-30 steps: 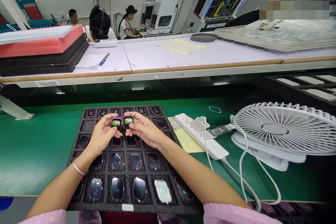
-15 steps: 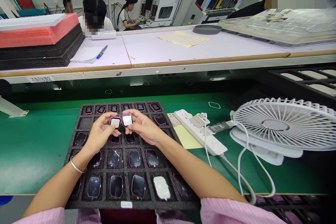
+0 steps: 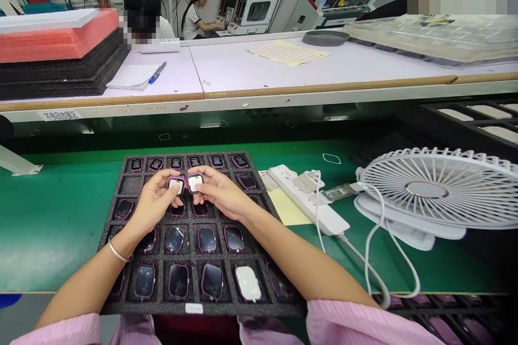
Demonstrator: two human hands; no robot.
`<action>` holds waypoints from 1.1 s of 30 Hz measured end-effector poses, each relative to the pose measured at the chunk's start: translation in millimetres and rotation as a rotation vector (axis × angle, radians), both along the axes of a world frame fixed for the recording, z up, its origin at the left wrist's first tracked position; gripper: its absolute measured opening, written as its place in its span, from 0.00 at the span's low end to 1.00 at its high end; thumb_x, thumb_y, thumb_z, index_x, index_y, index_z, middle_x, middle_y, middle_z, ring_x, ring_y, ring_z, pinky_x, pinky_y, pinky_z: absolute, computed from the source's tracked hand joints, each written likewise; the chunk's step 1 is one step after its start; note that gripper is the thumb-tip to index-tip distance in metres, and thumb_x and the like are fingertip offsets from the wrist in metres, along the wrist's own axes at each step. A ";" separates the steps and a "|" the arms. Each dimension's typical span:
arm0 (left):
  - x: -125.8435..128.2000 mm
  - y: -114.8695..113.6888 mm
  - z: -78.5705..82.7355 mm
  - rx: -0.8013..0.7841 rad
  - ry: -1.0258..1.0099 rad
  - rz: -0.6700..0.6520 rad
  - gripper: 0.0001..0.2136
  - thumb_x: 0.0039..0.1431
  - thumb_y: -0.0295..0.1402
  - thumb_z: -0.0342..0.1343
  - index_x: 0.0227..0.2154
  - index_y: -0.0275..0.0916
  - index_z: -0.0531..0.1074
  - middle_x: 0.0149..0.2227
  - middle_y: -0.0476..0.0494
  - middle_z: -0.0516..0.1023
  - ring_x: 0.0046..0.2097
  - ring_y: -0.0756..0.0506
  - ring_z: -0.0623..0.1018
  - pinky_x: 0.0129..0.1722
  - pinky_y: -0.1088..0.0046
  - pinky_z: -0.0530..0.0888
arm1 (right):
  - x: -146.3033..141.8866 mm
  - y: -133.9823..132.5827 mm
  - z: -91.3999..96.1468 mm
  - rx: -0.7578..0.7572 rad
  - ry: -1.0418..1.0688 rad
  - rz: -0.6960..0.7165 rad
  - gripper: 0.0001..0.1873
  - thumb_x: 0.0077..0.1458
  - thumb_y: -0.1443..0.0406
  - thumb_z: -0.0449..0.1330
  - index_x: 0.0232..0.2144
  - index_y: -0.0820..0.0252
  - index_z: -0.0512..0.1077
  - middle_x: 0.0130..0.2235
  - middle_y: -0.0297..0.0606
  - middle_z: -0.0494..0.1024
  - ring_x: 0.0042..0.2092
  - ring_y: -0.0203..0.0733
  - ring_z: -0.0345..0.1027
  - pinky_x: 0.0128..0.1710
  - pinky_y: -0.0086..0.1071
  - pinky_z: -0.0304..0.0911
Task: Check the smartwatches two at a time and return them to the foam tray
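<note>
Well, we find the left hand and the right hand close together above the upper rows of a black foam tray. Each hand pinches one watch between thumb and fingers. The left watch and the right watch are held just above the cells, side by side and nearly touching, with pale faces up and purplish cases. The other watches lie in the tray's cells, one white-faced. A bangle circles the left wrist. To the right, on the green bench, we note a power strip and a white fan.
</note>
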State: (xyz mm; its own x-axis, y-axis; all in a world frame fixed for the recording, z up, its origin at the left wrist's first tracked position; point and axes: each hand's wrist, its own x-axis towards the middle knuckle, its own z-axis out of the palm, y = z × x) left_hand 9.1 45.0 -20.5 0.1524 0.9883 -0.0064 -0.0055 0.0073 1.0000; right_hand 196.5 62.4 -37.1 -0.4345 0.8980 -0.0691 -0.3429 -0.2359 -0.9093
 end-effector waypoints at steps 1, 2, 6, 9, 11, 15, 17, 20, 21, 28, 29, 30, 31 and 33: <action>0.0 0.1 0.1 -0.003 -0.004 0.001 0.17 0.53 0.36 0.62 0.44 0.37 0.69 0.38 0.48 0.76 0.24 0.53 0.77 0.25 0.77 0.74 | 0.2 0.0 -0.2 0.004 0.002 0.002 0.19 0.50 0.70 0.65 0.45 0.57 0.70 0.31 0.29 0.76 0.26 0.31 0.72 0.27 0.26 0.63; 0.1 0.2 0.2 -0.006 -0.007 0.001 0.17 0.53 0.35 0.62 0.45 0.37 0.69 0.38 0.47 0.76 0.25 0.53 0.77 0.25 0.77 0.74 | 0.3 0.0 -0.4 0.006 0.003 0.003 0.19 0.50 0.70 0.65 0.45 0.57 0.70 0.31 0.29 0.76 0.26 0.31 0.72 0.27 0.26 0.64; 0.7 0.1 0.7 -0.007 -0.019 -0.003 0.17 0.52 0.35 0.62 0.44 0.37 0.69 0.39 0.47 0.76 0.24 0.53 0.77 0.25 0.77 0.74 | 0.7 0.3 -0.9 0.008 0.001 0.003 0.20 0.49 0.72 0.64 0.46 0.57 0.69 0.32 0.29 0.76 0.26 0.31 0.73 0.28 0.26 0.64; 0.5 0.1 0.7 -0.006 -0.030 -0.005 0.17 0.52 0.35 0.62 0.44 0.37 0.69 0.39 0.47 0.75 0.24 0.53 0.78 0.25 0.77 0.74 | 0.6 0.0 -0.3 0.016 0.005 0.007 0.21 0.49 0.73 0.64 0.46 0.57 0.69 0.33 0.29 0.76 0.27 0.31 0.73 0.28 0.27 0.65; -0.2 0.2 0.2 -0.004 -0.033 -0.007 0.17 0.52 0.34 0.62 0.45 0.38 0.69 0.39 0.47 0.75 0.25 0.53 0.78 0.25 0.77 0.74 | 0.5 -0.5 0.1 0.024 0.010 0.014 0.22 0.48 0.73 0.64 0.46 0.57 0.69 0.34 0.30 0.76 0.28 0.32 0.73 0.29 0.27 0.65; -1.3 0.6 -1.3 0.003 -0.035 -0.005 0.17 0.53 0.33 0.62 0.46 0.38 0.69 0.40 0.47 0.75 0.25 0.53 0.78 0.25 0.77 0.75 | 0.6 -1.5 0.5 0.034 0.010 0.007 0.25 0.46 0.74 0.64 0.47 0.56 0.68 0.35 0.30 0.76 0.29 0.32 0.74 0.29 0.27 0.66; -1.3 0.9 -2.0 0.009 -0.036 -0.009 0.18 0.52 0.32 0.62 0.46 0.38 0.69 0.40 0.46 0.75 0.26 0.53 0.78 0.26 0.77 0.75 | 0.6 -1.6 0.6 0.034 0.008 -0.004 0.25 0.45 0.74 0.64 0.47 0.56 0.68 0.36 0.31 0.76 0.30 0.33 0.74 0.29 0.27 0.66; -0.7 1.0 -3.0 0.018 -0.049 -0.021 0.19 0.51 0.30 0.63 0.47 0.39 0.70 0.42 0.45 0.76 0.27 0.53 0.79 0.28 0.76 0.76 | 0.5 -1.3 1.2 0.028 0.017 -0.021 0.26 0.44 0.75 0.64 0.47 0.56 0.68 0.36 0.31 0.76 0.30 0.33 0.74 0.30 0.28 0.66; -0.6 0.8 -3.2 0.019 -0.058 -0.027 0.20 0.51 0.29 0.63 0.48 0.39 0.70 0.44 0.45 0.75 0.28 0.53 0.79 0.29 0.76 0.77 | 0.5 -1.2 1.5 0.025 0.022 -0.025 0.27 0.43 0.75 0.64 0.47 0.55 0.68 0.36 0.30 0.76 0.30 0.32 0.74 0.30 0.28 0.66; -1.5 -1.7 -2.9 -0.001 -0.087 -0.059 0.21 0.49 0.26 0.60 0.49 0.40 0.70 0.47 0.44 0.76 0.31 0.51 0.81 0.34 0.73 0.79 | 1.2 0.3 2.1 -0.035 0.005 -0.063 0.19 0.48 0.64 0.69 0.43 0.57 0.70 0.33 0.31 0.78 0.24 0.31 0.70 0.25 0.27 0.62; -1.7 -2.0 -2.5 -0.005 -0.081 -0.061 0.20 0.50 0.26 0.60 0.48 0.39 0.70 0.47 0.43 0.76 0.31 0.51 0.81 0.34 0.73 0.79 | 1.5 0.7 1.8 -0.047 -0.002 -0.066 0.18 0.49 0.61 0.69 0.42 0.58 0.70 0.32 0.32 0.79 0.23 0.31 0.68 0.24 0.27 0.61; -1.8 -2.2 -2.1 -0.009 -0.076 -0.062 0.20 0.50 0.27 0.59 0.48 0.39 0.70 0.46 0.43 0.77 0.31 0.50 0.81 0.34 0.72 0.79 | 1.8 1.0 1.4 -0.056 -0.008 -0.068 0.19 0.50 0.58 0.69 0.41 0.58 0.71 0.32 0.33 0.79 0.22 0.31 0.67 0.23 0.27 0.60; -1.8 -2.4 -1.6 -0.013 -0.073 -0.061 0.19 0.51 0.28 0.59 0.48 0.39 0.70 0.46 0.43 0.77 0.30 0.50 0.82 0.33 0.72 0.79 | 2.0 1.4 0.9 -0.061 -0.013 -0.068 0.20 0.50 0.56 0.69 0.41 0.58 0.71 0.32 0.33 0.80 0.21 0.30 0.67 0.22 0.27 0.59; -1.5 -2.4 -0.8 -0.017 -0.074 -0.054 0.19 0.51 0.29 0.59 0.48 0.39 0.70 0.46 0.43 0.77 0.30 0.50 0.81 0.32 0.72 0.79 | 2.3 1.9 0.2 -0.057 -0.016 -0.073 0.21 0.49 0.53 0.69 0.41 0.58 0.71 0.31 0.33 0.80 0.21 0.30 0.66 0.21 0.26 0.58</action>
State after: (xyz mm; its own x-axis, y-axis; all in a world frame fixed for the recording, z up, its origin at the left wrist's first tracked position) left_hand 7.6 42.5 -21.3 0.2066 0.9784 -0.0102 -0.0786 0.0270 0.9965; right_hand 198.8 64.2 -36.9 -0.3668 0.9215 -0.1278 -0.3463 -0.2628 -0.9006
